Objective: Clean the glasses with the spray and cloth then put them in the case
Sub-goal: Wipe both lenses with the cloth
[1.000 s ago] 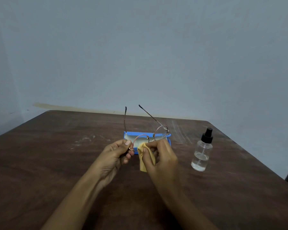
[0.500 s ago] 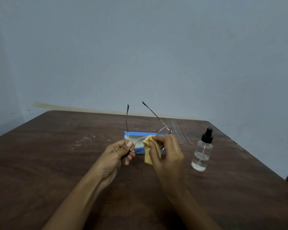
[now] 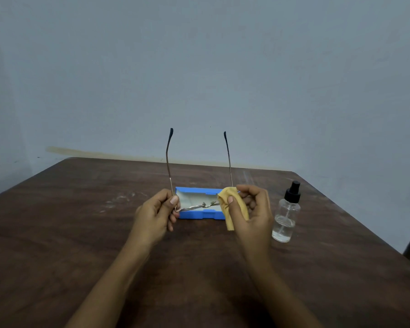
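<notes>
Aloft, left hand (image 3: 154,216) pinches thin wire glasses (image 3: 192,207); right hand (image 3: 255,215) pinches soft yellow cloth (image 3: 226,194).

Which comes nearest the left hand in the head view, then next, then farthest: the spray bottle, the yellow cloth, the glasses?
1. Glasses: pinched at their left end by the left hand.
2. Yellow cloth: at the frame's other end, in the right hand.
3. Spray bottle: farthest right, standing on the table.
</notes>
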### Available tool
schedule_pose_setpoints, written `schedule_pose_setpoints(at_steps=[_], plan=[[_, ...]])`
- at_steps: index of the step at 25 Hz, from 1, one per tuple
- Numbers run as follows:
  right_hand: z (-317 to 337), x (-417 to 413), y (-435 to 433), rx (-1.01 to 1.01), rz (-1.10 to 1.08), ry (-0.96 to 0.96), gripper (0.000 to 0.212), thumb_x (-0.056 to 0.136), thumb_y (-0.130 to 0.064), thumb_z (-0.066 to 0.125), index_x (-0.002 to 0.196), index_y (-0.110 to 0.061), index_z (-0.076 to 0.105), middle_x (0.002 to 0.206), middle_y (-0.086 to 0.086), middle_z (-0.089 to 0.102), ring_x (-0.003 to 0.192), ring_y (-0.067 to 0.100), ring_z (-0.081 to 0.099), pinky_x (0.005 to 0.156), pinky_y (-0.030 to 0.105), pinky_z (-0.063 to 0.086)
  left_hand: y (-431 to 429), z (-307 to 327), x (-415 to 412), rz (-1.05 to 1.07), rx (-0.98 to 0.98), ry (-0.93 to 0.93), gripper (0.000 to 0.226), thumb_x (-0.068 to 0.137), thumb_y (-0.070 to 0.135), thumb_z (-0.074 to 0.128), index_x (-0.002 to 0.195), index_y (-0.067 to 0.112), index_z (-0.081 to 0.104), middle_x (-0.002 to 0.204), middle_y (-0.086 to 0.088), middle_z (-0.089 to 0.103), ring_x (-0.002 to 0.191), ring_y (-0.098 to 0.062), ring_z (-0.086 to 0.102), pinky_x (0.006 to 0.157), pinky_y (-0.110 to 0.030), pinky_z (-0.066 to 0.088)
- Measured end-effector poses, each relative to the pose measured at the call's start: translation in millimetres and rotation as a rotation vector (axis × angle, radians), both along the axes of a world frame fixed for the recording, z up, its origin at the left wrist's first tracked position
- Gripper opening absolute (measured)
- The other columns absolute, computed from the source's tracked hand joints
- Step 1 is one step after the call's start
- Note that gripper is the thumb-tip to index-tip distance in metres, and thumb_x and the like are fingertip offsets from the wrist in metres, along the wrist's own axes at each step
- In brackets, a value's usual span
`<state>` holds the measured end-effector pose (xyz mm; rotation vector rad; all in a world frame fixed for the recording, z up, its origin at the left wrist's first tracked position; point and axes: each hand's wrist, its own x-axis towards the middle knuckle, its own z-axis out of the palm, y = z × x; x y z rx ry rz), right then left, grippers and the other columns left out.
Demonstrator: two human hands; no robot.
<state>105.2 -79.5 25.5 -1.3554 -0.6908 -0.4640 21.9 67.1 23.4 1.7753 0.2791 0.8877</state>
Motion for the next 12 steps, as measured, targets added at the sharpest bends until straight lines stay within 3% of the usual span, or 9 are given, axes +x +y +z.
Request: schedule_pose_setpoints(at_steps=[6, 9, 12], plan=[[2, 13, -5, 0.202, 0.097, 0.286, 0.037, 0.081, 0.001, 0.062, 0.102, -0.027, 0.049, 0.095, -0.01, 0.057, 0.081, -0.003, 0.058, 0.072, 0.016, 0.051, -6, 3, -3, 0.128, 0.282, 0.033, 0.04, 0.091, 0.004, 0.044, 0.056, 0.023, 0.04, 0.052, -0.001, 0.048, 0.043, -0.004, 0.049, 0.043, -0.008, 0.037], [3, 17, -15, 0.25, 0.095, 0.367, 0.035, 0.079, 0.004, 0.063, 0.104, -0.018, 0.05, 0.09, -0.003, 0.059, 0.073, -0.005, 0.06, 0.06, 0.009, 0.049, -6, -1, 0, 0.147, 0.298, 0.042, 0.041, 0.089, 0.002, 0.045, 0.055, 0.024, 0.039, 0.052, -0.002, 0.05, 0.045, -0.006, 0.051, 0.044, -0.009, 0.037], [-1, 19, -32, 0.154, 0.042, 0.395, 0.034, 0.076, 0.008, 0.064, 0.098, -0.013, 0.051, 0.078, -0.001, 0.059, 0.058, -0.004, 0.059, 0.049, 0.011, 0.047, -8, -5, 2, 0.142, 0.315, 0.041, 0.04, 0.089, 0.002, 0.045, 0.056, 0.025, 0.04, 0.052, -0.002, 0.051, 0.048, -0.007, 0.054, 0.045, -0.008, 0.037]])
